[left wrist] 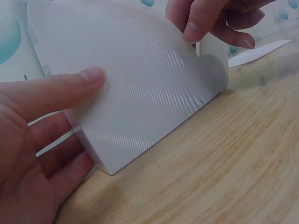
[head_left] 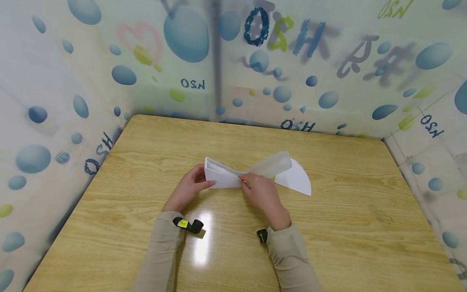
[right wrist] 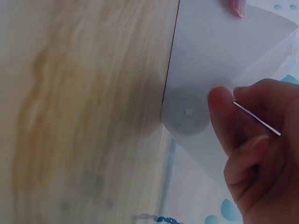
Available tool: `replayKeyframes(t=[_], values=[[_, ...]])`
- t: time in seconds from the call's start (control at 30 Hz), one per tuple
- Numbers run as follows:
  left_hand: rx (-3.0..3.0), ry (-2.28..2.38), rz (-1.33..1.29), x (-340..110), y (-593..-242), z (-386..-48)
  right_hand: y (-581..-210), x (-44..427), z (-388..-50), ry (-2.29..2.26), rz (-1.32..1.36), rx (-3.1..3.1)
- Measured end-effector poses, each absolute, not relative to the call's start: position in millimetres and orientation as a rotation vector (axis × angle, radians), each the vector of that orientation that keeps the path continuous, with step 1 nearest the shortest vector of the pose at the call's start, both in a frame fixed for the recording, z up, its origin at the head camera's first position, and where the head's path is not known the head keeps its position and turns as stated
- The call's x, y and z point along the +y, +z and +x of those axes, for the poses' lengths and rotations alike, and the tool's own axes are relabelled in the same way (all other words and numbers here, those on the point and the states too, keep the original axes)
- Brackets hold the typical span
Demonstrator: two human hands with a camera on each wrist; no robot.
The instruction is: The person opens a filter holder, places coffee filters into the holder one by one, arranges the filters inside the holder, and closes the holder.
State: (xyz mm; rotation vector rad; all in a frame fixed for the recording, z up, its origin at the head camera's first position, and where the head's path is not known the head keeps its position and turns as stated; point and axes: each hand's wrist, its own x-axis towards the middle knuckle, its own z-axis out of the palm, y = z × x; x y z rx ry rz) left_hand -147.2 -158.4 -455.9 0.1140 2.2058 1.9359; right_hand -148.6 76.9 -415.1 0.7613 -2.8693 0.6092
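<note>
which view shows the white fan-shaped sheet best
The head view: it shows the sheet from above, its curved edge clear, only its left part behind a translucent flap. The left wrist view shows it as a thin sliver, nearly edge-on. I can't make it out in the right wrist view.
</note>
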Motion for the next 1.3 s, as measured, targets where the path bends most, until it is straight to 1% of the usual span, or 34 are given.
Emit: replayKeyframes(t=[0.5,0.87,1.13,1.3], values=[[2.191,1.957,0.128,-158,-460,-147,-414,77,-147,0.848,0.930,-3.004],[2.153,1.963,0.118,-155,-441,-141,-416,79,-148,0.977,0.929,-3.101],[2.221,1.938,0.134,-159,-458,-147,-417,75,-149,1.070,0.996,-3.116],[2.229,1.940,0.137,-159,-461,-147,-418,73,-148,1.158,1.031,-3.103]])
